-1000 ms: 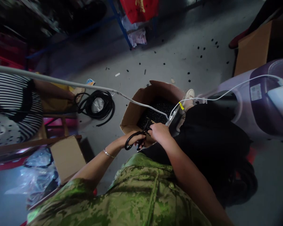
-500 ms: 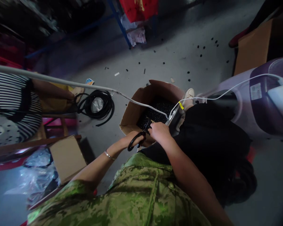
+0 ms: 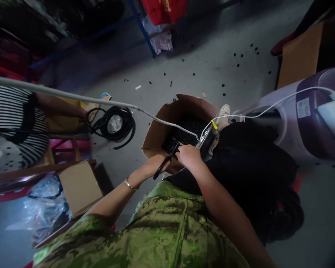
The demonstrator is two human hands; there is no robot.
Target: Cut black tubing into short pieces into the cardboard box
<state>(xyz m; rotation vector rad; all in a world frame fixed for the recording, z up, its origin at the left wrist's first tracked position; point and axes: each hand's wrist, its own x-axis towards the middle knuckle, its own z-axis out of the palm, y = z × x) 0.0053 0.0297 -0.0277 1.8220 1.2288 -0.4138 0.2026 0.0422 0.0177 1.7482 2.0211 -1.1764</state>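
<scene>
- My left hand [image 3: 153, 165] grips the scissors [image 3: 165, 162] by their black loops, fingers wrapped through them.
- My right hand [image 3: 188, 156] is curled closed with its fingertips right at the blades. Whatever it pinches there is too small and dark for me to make out.
- The scissors sit between the two hands, just above the near rim of the box [image 3: 156, 132], slanting up and to the right toward its opening.
- The box stands open on the floor [image 3: 212, 70] with its flaps up, holding a dark heap of small black bits [image 3: 190, 130].
- I judge that cutting well here means holding the blade tips over the open box. Cuttings then drop in rather than join the black specks scattered over the floor.
- I'd set the right fingertips back from the blades' line before each squeeze.
- A white cable [image 3: 167, 123] crosses over the box and passes close to the right hand, so I'd steer the blades clear of it.
- The scissors look plain: black handles and narrow dark blades, nearly closed as far as I can tell, partly hidden by both hands.
- A coil of black hose [image 3: 111, 124] lies on the floor well to the left.
</scene>
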